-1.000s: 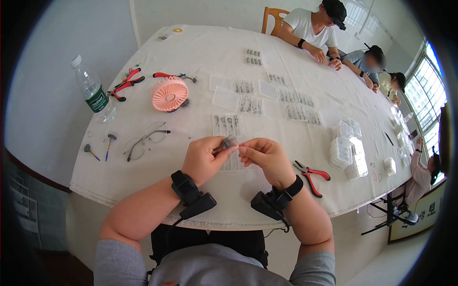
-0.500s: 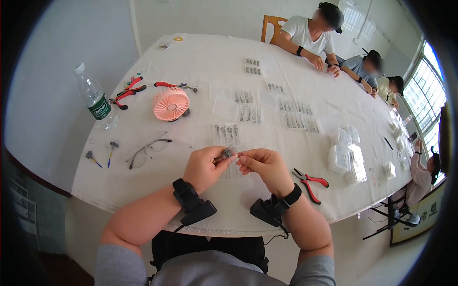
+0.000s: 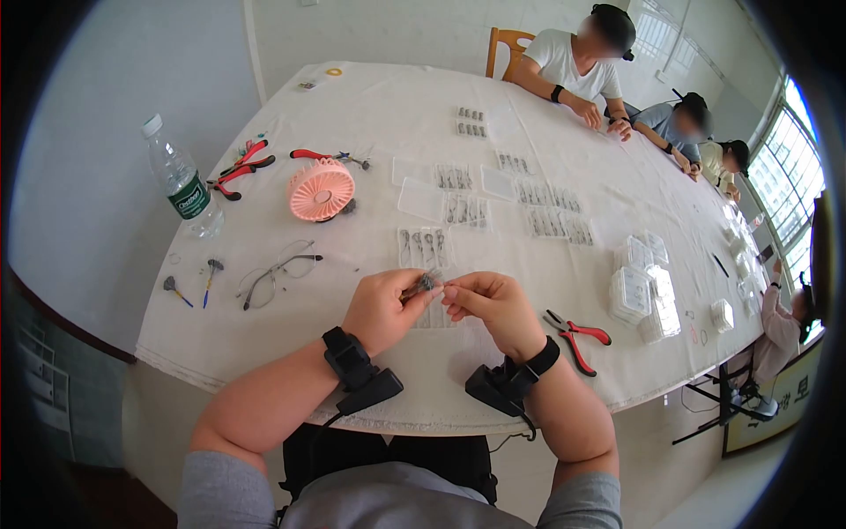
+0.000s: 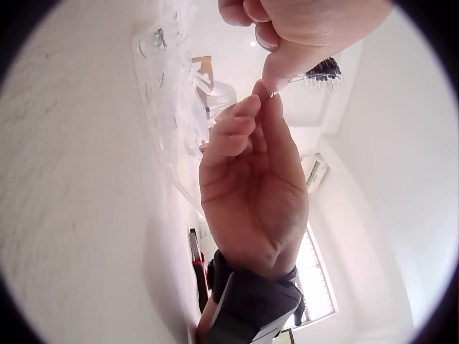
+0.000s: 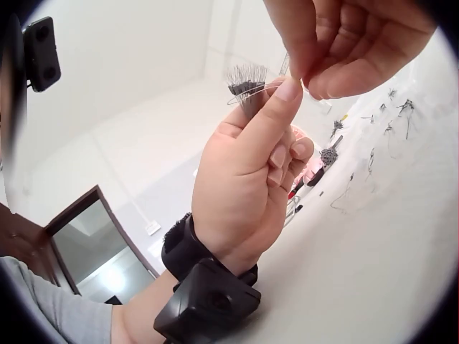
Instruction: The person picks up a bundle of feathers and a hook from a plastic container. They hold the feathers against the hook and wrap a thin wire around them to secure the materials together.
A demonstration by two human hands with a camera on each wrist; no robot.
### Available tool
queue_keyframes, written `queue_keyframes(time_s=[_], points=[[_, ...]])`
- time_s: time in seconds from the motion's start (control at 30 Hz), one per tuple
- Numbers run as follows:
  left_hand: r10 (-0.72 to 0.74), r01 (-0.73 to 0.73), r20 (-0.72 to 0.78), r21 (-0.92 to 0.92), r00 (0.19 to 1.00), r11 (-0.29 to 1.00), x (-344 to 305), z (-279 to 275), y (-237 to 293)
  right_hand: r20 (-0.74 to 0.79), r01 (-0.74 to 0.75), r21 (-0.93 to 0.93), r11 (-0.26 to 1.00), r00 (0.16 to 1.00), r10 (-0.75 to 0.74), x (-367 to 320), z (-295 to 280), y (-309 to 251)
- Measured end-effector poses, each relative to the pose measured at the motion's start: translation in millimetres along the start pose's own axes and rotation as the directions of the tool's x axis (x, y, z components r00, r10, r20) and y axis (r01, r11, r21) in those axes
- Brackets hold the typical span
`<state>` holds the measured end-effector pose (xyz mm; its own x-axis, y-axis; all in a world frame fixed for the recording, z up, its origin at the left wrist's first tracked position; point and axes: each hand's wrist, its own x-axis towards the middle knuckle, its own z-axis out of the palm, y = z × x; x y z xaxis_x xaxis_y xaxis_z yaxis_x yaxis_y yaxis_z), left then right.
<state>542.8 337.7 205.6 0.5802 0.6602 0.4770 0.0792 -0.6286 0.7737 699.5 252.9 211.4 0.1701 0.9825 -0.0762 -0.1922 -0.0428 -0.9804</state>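
My left hand (image 3: 381,304) grips a bundle of thin wires (image 5: 247,92) in its curled fingers. The bundle's dark, bristly top fans out above the fist in the right wrist view. Close against the left thumb tip, my right hand (image 3: 495,307) pinches something very fine between thumb and forefinger; a thin wire loop shows beside it, and I cannot tell exactly what is pinched. Just beyond the hands lies a clear compartment box (image 3: 423,248) holding dark wire pieces. Part of the box is hidden below the hands.
Red-handled pliers (image 3: 577,339) lie to the right, near stacked clear boxes (image 3: 631,291). Leftward are eyeglasses (image 3: 275,275), a pink fan (image 3: 321,190), more pliers (image 3: 236,173), a water bottle (image 3: 181,189) and wire bundles (image 3: 211,280). Further boxes (image 3: 546,196) lie mid-table. Other people sit at the far right.
Both hands stay together at nearly the same place, with the bundle still in the left. The head view has tilted and shifted slightly. The person across the table has turned their head.
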Motion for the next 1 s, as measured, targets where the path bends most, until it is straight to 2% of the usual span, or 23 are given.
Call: queue_keyframes(time_s=[0.13, 0.23, 0.33, 0.43, 0.53, 0.8, 1.0], points=[[-0.002, 0.002, -0.02, -0.015, 1.0, 1.0, 0.0, -0.2, 2.5, -0.016, -0.008, -0.012, 1.0, 1.0, 0.008, -1.5, 2.8, -4.4], [-0.114, 0.115, 0.041, -0.015, 0.993, 0.993, -0.3, -2.1, -2.0, -0.03, -0.005, -0.039, 0.999, 1.0, 0.004, -0.9, 2.0, -5.7], [-0.224, 0.236, 0.082, -0.211, 0.971, 0.948, 0.7, -1.9, -8.8, -0.045, 0.013, -0.074, 0.997, 0.999, -0.016, 0.2, -1.6, -4.7], [-0.259, 0.284, 0.124, -0.281, 0.958, 0.917, 2.7, -2.5, -16.7, -0.065, 0.024, -0.083, 0.996, 0.997, -0.03, -1.3, -1.0, -8.2], [-0.251, 0.295, 0.168, -0.337, 0.953, 0.894, 2.2, -1.7, -11.2, -0.069, 0.027, -0.094, 0.995, 0.997, -0.033, -2.3, 0.2, -7.8], [-0.233, 0.278, 0.185, -0.274, 0.955, 0.921, 2.1, -3.5, -12.1, -0.024, -0.012, -0.025, 1.0, 1.0, 0.012, -3.9, 3.0, -8.8], [-0.235, 0.279, 0.189, -0.257, 0.953, 0.925, 1.6, -4.8, -10.3, -0.016, -0.017, -0.045, 0.999, 1.0, 0.017, -2.7, 3.7, -9.1]])
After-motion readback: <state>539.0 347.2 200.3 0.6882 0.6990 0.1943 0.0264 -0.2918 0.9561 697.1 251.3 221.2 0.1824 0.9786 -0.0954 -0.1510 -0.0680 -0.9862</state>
